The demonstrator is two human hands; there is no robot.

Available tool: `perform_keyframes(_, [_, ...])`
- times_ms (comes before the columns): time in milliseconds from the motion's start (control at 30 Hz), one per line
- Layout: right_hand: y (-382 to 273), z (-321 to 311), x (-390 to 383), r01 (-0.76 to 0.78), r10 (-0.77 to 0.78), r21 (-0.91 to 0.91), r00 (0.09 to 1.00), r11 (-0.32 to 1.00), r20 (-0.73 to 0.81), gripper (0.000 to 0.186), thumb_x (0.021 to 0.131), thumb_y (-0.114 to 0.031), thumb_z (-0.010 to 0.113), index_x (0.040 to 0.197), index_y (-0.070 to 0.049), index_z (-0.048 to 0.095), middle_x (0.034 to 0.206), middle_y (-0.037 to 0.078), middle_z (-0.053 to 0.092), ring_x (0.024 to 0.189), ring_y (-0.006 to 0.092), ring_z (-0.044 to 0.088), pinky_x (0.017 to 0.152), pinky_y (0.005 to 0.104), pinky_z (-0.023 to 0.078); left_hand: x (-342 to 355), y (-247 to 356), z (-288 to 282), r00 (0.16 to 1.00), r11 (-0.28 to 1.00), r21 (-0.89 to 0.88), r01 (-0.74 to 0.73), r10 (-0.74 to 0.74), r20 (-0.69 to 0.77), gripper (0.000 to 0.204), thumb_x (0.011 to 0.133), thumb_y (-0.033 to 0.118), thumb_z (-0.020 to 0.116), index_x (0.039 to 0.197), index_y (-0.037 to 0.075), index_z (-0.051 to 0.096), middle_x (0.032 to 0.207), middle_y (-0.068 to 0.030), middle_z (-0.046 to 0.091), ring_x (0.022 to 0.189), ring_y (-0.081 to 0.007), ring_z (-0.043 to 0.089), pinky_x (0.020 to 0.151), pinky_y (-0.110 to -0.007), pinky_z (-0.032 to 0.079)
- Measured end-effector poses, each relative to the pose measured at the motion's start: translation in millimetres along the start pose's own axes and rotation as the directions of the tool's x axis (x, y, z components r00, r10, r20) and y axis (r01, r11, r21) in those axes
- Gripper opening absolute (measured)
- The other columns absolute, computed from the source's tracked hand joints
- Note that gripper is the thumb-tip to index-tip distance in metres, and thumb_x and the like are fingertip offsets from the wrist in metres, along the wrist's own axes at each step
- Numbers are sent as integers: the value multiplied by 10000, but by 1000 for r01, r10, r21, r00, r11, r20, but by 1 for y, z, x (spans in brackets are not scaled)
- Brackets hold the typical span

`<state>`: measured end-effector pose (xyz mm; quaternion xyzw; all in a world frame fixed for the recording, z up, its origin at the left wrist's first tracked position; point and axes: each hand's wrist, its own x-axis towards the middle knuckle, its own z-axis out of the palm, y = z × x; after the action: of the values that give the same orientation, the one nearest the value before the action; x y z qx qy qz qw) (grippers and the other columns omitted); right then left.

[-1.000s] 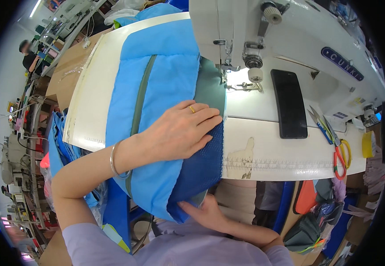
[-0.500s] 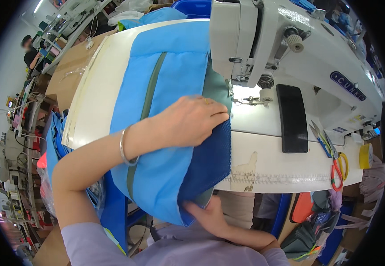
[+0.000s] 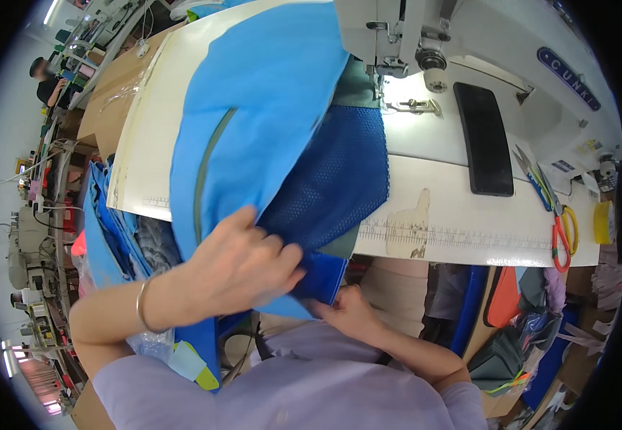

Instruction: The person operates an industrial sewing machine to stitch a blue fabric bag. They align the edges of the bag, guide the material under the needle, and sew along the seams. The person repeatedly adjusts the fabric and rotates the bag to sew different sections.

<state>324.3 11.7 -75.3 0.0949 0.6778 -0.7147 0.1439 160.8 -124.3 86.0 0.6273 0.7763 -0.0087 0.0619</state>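
Note:
A light-blue fabric panel [image 3: 261, 79] with a grey-green strip lies across the sewing table, its lower end hanging over the front edge. Dark-blue mesh [image 3: 340, 172] and grey-green fabric show beneath its lifted side, running up to the needle area of the white sewing machine [image 3: 411, 43]. My left hand [image 3: 243, 261], with a bangle at the wrist, has its fingers curled on the light-blue panel near the table's front. Lower down, my right hand [image 3: 350, 312] pinches the panel's bottom corner beside a darker blue piece; some fingertips are hidden by cloth.
A black phone [image 3: 484, 140] lies right of the needle. Scissors [image 3: 558, 222] with red and yellow handles and a yellow tape roll [image 3: 603, 222] sit at the table's right end. Blue fabric [image 3: 114, 222] is heaped at the left. A person [image 3: 49, 86] is far off.
My left hand has come down and left from beside the needle toward the table's front. The panel has shifted and folded aside, showing more mesh. The right hand still holds the lower corner.

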Motion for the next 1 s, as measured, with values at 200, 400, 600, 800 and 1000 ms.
perform_keyframes(200, [-3,13,-6,124,-123,-144,992,982,14,328,904,-249,751,764,43,695,580,194,612,475,302,601,514,408,466,-32,23,10,943,941,132,313,-290,-166,313,758,107,768,1031,83,616,885,-62,565,665,-211,624,597,-340,515])
perform_keyframes(400, [5,24,-9,123,-130,-146,991,982,-36,390,882,-267,767,721,69,652,594,225,606,493,339,596,518,441,464,12,3,7,889,884,399,243,-38,-457,692,711,31,680,1394,114,612,1138,-81,631,801,-197,603,648,-293,523])
perform_keyframes(600, [9,25,-14,69,-80,-203,996,977,-45,430,900,-304,748,734,79,645,602,231,594,487,330,566,523,456,449,70,-19,14,777,860,503,87,258,-575,617,756,58,659,1369,118,624,1027,-92,638,761,-206,595,652,-325,520])
perform_keyframes(800, [-5,11,-31,184,-240,-287,955,940,-174,324,960,-236,681,838,65,686,647,215,615,525,316,593,566,437,492,24,-7,0,899,997,-79,15,-48,-436,502,673,37,756,1170,73,695,941,-92,634,743,-245,642,634,-362,529])
perform_keyframes(1000, [-2,-46,-23,430,-905,-831,383,353,-186,274,885,-50,661,1127,-131,760,1087,91,722,976,248,669,847,383,542,2,2,12,837,1000,9,15,-8,-547,484,555,45,825,1029,46,728,1118,-133,657,1021,-323,676,749,-377,571])
